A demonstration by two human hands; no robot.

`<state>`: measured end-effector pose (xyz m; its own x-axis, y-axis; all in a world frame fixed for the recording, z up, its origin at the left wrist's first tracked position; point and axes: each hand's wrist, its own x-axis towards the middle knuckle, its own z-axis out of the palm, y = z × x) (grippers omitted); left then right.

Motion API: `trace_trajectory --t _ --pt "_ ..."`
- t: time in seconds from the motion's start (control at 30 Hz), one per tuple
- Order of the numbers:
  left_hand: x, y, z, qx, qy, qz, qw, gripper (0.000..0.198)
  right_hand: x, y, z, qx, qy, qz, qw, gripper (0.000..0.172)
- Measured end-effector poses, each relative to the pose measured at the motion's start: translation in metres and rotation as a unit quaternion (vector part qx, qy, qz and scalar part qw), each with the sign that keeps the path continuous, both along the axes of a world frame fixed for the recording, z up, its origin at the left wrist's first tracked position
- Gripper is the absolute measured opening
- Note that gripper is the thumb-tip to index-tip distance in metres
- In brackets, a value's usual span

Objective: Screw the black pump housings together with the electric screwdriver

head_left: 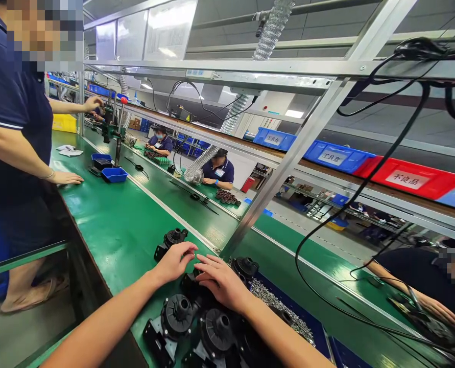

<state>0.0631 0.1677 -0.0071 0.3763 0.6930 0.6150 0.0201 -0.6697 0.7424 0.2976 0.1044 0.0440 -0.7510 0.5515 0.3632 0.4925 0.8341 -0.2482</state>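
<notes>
I have both hands above a cluster of black pump-like units on the green table (108, 225). The left hand (177, 263) is loosely curled, thumb and fingers slightly apart, with one unit (173, 237) standing just behind it. The right hand (221, 281) reaches in from the other side, fingers loosely extended and a little parted, their tips close to the left's; I cannot tell whether they touch the dark unit beneath. Nearer my camera sit two more units with round spouts, a left one (176, 314) and a right one (217, 332). Beyond my right forearm, metal screws (263, 294) fill a dark blue tray (319, 332).
</notes>
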Motion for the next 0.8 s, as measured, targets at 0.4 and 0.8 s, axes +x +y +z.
trace_trajectory --t 0.4,0.8 --pt "0.005 -0.008 0.007 -0.205 -0.115 -0.156 0.959 0.064 -0.006 0.002 0.008 0.063 0.125 -0.096 0.986 0.036" --pt "0.012 -0.006 -0.002 -0.186 -0.081 -0.12 0.972 0.068 -0.018 0.003 0.018 0.136 0.17 -0.137 0.966 0.009"
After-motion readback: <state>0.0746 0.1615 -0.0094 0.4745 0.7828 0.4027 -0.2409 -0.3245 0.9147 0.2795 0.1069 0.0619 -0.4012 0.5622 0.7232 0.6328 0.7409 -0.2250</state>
